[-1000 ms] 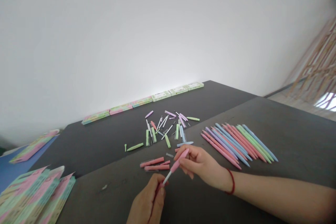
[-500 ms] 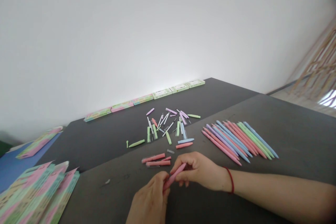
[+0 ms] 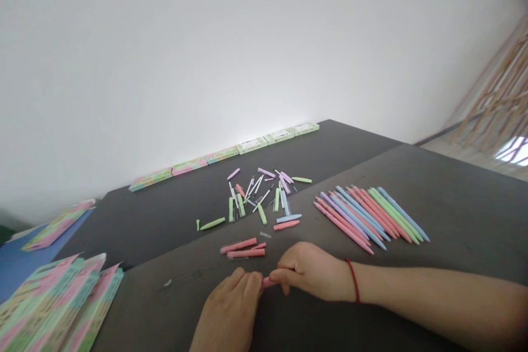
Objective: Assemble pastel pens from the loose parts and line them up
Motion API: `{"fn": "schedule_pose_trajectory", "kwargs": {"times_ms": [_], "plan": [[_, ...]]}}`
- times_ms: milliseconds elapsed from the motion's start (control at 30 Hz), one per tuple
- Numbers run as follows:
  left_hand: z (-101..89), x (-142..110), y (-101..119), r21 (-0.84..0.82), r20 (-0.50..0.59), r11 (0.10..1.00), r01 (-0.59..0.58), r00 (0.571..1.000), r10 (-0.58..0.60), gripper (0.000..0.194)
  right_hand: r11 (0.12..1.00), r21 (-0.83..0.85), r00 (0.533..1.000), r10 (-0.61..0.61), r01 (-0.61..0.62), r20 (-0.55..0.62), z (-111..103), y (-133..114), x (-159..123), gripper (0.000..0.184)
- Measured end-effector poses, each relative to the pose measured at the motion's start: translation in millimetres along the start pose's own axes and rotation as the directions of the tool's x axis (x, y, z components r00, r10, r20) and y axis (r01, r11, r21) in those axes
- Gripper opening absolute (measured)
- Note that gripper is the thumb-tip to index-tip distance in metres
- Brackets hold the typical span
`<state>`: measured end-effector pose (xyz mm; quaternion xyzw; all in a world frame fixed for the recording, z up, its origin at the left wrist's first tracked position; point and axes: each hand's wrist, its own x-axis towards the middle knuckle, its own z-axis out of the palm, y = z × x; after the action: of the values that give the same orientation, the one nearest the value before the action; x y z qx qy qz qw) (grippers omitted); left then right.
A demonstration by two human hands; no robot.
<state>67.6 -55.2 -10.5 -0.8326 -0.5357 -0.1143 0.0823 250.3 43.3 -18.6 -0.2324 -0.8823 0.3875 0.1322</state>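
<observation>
Wall: a plain white wall (image 3: 247, 38) rose behind everything.
Table: a dark table (image 3: 466, 214) ran up to it, its top crossed by a diagonal seam.
Packets: pink-and-green packets (image 3: 91, 308) overlapped at the near left corner.
Boxes: a row of slim boxes (image 3: 223, 154) lay along the wall edge.
Finished-looking pens: pink, purple, blue, red and green pens (image 3: 373, 210) lay side by side, beyond the right forearm; a careless sweep of that arm could scatter them.
Right hand: the hand (image 3: 309, 270), red band at its wrist, pinched one end of a pink pen (image 3: 268, 282).
Left hand: the hand (image 3: 231, 305) was curled around the other end, close against the right.
Loose parts: green, purple and white parts (image 3: 241, 204) were strewn mid-table; thin ones might roll if bumped.
Pink pen: low between both hands, mostly hidden; uneven pressure or a crooked angle could make it slip or jam.
</observation>
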Motion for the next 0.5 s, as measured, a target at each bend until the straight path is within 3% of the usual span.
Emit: {"fn": "schedule_pose_trajectory", "kwargs": {"times_ms": [67, 333, 500], "plan": [[-3.2, 1.3, -0.3, 0.018, -0.050, 1.000, -0.011, 0.999, 0.012, 0.020, 0.999, -0.053, 1.000, 0.002, -0.001, 0.026, -1.5, -2.1, -1.5, 0.050], [-8.3, 1.5, -6.4, 0.022, -0.158, 0.999, 0.044, 0.987, -0.040, 0.025, 0.994, -0.110, 0.997, 0.010, -0.019, -0.081, -9.4, -12.4, -5.4, 0.023], [-5.4, -0.8, -15.2, 0.065, -0.201, 0.998, -0.017, 0.979, 0.030, 0.033, 0.989, -0.145, 1.000, 0.012, -0.013, -0.004, -8.1, -11.4, -0.4, 0.035]]}}
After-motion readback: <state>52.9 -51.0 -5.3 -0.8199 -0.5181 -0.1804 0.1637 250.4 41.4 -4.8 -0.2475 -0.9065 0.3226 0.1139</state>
